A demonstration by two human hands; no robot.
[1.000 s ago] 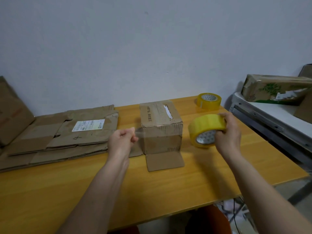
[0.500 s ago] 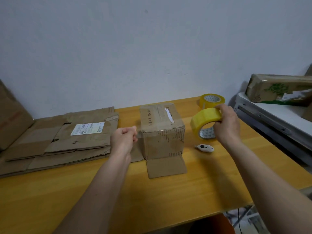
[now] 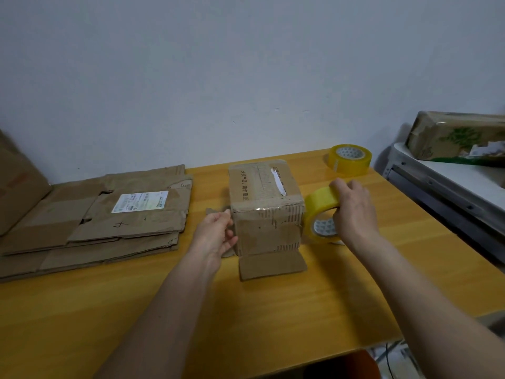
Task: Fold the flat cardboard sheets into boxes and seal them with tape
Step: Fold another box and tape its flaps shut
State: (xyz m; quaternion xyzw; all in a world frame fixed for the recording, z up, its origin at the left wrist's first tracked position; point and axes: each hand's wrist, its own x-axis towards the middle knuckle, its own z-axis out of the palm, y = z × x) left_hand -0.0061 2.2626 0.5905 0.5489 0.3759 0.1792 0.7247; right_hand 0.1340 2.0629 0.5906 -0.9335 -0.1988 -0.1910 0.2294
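Observation:
A small folded cardboard box point(image 3: 266, 203) stands mid-table, one flap lying flat toward me. A clear strip of tape runs across its top front edge. My left hand point(image 3: 216, 233) is at the box's left front corner, thumb and fingers pressing the tape end against the cardboard. My right hand point(image 3: 354, 212) grips a yellow tape roll point(image 3: 319, 214) held right against the box's right side. A stack of flat cardboard sheets point(image 3: 109, 220) lies on the left of the table.
A second yellow tape roll point(image 3: 349, 159) sits at the back right of the wooden table point(image 3: 273, 310). A grey shelf unit point(image 3: 451, 192) at the right carries a taped printed box point(image 3: 459, 136). Another cardboard sheet point(image 3: 16, 184) leans at the far left.
Both hands moved in toward the box: the left brought the tape end onto the left corner, the right lowered the roll against the right side, covering the small white cutter seen earlier.

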